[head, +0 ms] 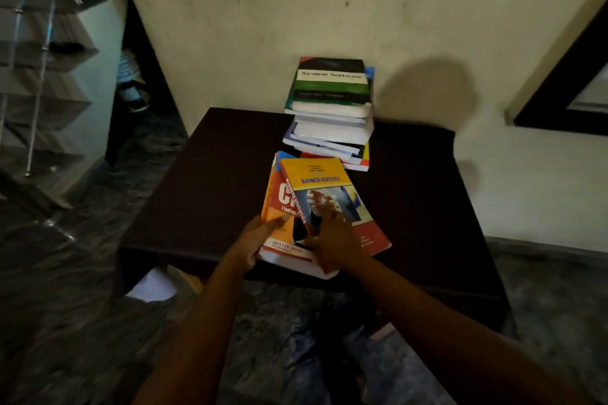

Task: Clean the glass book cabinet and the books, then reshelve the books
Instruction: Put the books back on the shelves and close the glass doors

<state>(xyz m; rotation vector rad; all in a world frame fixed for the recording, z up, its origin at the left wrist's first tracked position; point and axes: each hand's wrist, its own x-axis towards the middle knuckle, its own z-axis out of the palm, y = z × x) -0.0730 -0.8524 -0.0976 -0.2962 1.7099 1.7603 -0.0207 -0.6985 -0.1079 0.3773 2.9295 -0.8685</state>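
Books (pixel 316 204) between left hand (pixel 255 242) and right hand (pixel 332 240) at table's (pixel 204 181) near edge.

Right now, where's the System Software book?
Head view: the System Software book tops the stack at the far edge of the table, behind the Business Statistics book.

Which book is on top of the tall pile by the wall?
The System Software book, black and green with a white title band. The yellow Business Statistics book and the orange book under it lie in front, nearer the camera.

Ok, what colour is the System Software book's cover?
The System Software book is black, with a white title band and green below; head view.
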